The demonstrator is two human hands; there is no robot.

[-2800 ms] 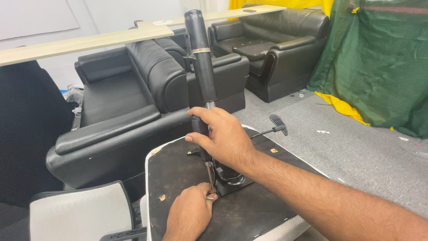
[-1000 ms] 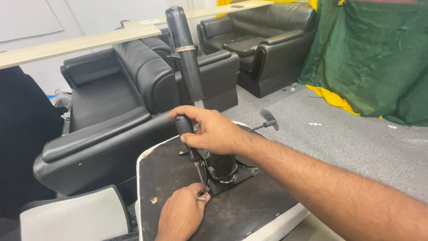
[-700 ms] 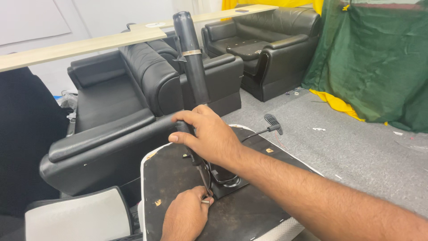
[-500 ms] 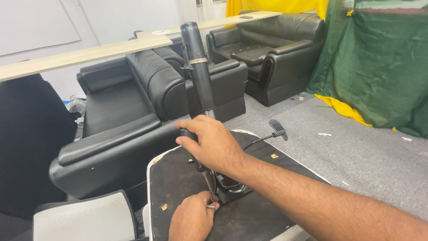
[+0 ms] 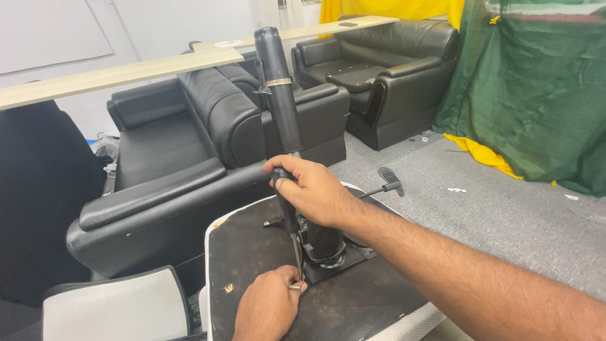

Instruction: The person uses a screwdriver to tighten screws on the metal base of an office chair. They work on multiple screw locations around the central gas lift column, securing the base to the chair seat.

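Note:
An upturned office chair seat [image 5: 252, 252] shows its black underside with a white rim. A black gas cylinder [image 5: 278, 95] stands up from the metal mounting plate [image 5: 334, 262] on it. My right hand [image 5: 312, 189] is closed around the black handle of a screwdriver [image 5: 287, 208] held upright beside the cylinder. Its shaft runs down to the plate's near edge. My left hand [image 5: 268, 306] pinches a small screw [image 5: 294, 287] at the screwdriver's tip. A black adjustment lever [image 5: 388, 182] sticks out to the right of the seat.
Black leather sofas [image 5: 189, 158] stand behind the seat, another sofa [image 5: 385, 69] at the back. A long pale wooden board [image 5: 126, 69] crosses above them. Green and yellow cloth [image 5: 536, 95] hangs on the right over grey carpet [image 5: 492, 215]. A white chair part [image 5: 107, 309] lies at lower left.
The view has shifted slightly. Both hands keep the same hold, my right on the screwdriver handle and my left at its tip.

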